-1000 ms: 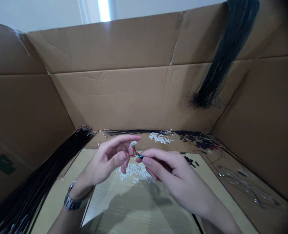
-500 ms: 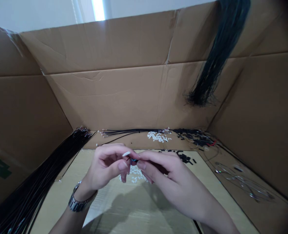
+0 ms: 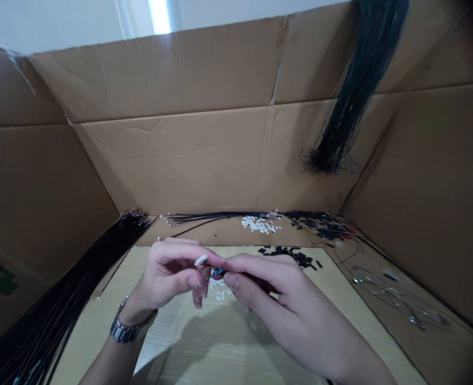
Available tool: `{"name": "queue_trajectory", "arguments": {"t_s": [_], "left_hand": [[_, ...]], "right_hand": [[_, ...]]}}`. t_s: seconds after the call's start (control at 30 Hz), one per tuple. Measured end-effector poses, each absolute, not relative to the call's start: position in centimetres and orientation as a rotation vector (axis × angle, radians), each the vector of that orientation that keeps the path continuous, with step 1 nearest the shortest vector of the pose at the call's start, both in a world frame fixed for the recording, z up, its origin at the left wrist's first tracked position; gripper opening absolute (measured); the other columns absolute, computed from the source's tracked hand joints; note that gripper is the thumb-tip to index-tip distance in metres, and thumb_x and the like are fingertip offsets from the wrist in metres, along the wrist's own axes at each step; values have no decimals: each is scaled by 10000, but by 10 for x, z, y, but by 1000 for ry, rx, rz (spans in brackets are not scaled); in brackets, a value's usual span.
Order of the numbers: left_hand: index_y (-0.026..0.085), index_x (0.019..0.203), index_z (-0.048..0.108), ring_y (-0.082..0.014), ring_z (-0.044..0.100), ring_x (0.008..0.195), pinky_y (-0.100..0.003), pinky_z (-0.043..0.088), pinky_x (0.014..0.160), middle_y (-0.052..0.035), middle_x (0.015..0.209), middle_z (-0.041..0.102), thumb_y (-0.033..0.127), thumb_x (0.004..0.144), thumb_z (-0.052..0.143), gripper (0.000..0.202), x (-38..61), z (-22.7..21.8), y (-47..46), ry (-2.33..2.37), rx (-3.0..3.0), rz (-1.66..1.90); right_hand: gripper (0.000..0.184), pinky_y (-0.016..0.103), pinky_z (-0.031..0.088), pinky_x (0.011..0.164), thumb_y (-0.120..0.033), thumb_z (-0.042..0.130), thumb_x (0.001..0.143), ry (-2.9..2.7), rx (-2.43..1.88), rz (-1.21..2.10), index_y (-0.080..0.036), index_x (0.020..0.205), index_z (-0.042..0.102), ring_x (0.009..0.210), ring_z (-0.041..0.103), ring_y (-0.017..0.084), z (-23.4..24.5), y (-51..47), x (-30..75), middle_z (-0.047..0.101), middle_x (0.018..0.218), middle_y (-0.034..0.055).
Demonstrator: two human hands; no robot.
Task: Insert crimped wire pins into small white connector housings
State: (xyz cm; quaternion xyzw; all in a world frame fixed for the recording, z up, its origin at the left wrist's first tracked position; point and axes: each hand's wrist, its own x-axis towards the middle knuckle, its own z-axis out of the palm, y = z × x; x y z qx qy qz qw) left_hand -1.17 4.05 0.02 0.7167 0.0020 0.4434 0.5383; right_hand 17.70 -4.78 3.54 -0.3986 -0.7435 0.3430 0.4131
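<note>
A small white connector [image 3: 201, 260] with thin coloured wires [image 3: 217, 271] shows between my two hands, above the board. My left hand [image 3: 174, 270] is curled about the connector, its thumb below and its forefinger stretched along behind the wires. My right hand [image 3: 274, 283] pinches the dark cable just where the coloured wires come out, thumb against forefinger. Most of that cable is hidden by the right hand. Below the fingers, a pile of little white connectors [image 3: 221, 295] lies on the board, partly covered from view.
Black cables [image 3: 79, 278] lie in a thick bundle at left; more cables [image 3: 200, 216] run along the back. White pieces [image 3: 258, 224] and black sleeve pieces [image 3: 296, 258] lie beyond the board [image 3: 204, 347] and on it. Eyeglasses [image 3: 396, 297] rest at right. Dark strands [image 3: 356, 96] hang over the cardboard wall [image 3: 180, 149].
My left hand has shifted slightly left, its thumb drawn back from the right fingertips. The connector has moved left and turned, and more of the coloured wires shows. My right hand keeps its pinch.
</note>
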Motion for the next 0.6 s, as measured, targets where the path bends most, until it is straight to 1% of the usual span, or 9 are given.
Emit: {"name": "queue_trajectory", "arguments": {"t_s": [0.07, 0.13, 0.2, 0.3, 0.4, 0.5, 0.6], "left_hand": [[185, 1127, 753, -62, 650, 460, -97, 548, 457, -9, 713, 658, 322, 930, 677, 251, -10, -1, 42, -5, 1671, 1074], [190, 1124, 723, -63, 648, 452, -100, 545, 438, 7, 719, 659, 329, 904, 713, 261, -7, -3, 43, -5, 1596, 1135], [197, 1077, 688, -71, 660, 468, -114, 559, 441, 22, 732, 667, 282, 875, 750, 228, -5, -4, 42, 19, 1536, 1256], [177, 972, 669, -85, 697, 523, -130, 589, 496, 8, 767, 704, 193, 866, 757, 139, -3, -4, 38, 51, 1574, 1360], [166, 954, 664, -97, 716, 539, -133, 600, 517, 4, 757, 727, 178, 839, 784, 166, -3, -4, 34, 37, 1573, 1266], [175, 969, 658, -97, 711, 505, -125, 597, 503, 11, 726, 742, 205, 818, 806, 214, -3, -2, 34, 1, 1478, 1172], [191, 1063, 677, -99, 696, 453, -124, 590, 462, 12, 714, 754, 246, 820, 806, 280, -3, 0, 38, -38, 1433, 1121]], "right_hand": [[278, 222, 399, 701, -223, 483, 1037, -1866, -1001, 863, -319, 1018, 743, 740, 573, 79, 36, -49, 176, 671, 833, -84], [270, 223, 403, 704, -239, 479, 1038, -1853, -1044, 858, -313, 1003, 736, 733, 567, 84, 36, -50, 176, 670, 835, -80], [251, 228, 400, 678, -274, 479, 1038, -1830, -1107, 846, -293, 972, 720, 689, 534, 90, 35, -49, 176, 658, 810, -75], [244, 231, 382, 652, -300, 484, 1036, -1818, -1168, 809, -266, 910, 690, 654, 493, 94, 33, -48, 176, 593, 733, -71], [266, 231, 374, 654, -310, 481, 1039, -1846, -1162, 798, -258, 870, 680, 637, 472, 91, 33, -46, 176, 544, 697, -71], [277, 236, 380, 660, -317, 471, 1043, -1851, -1124, 813, -266, 886, 694, 634, 478, 94, 34, -47, 176, 579, 722, -66], [282, 245, 387, 656, -303, 463, 1043, -1860, -1101, 816, -274, 911, 710, 636, 484, 105, 35, -48, 176, 599, 740, -57]]}}
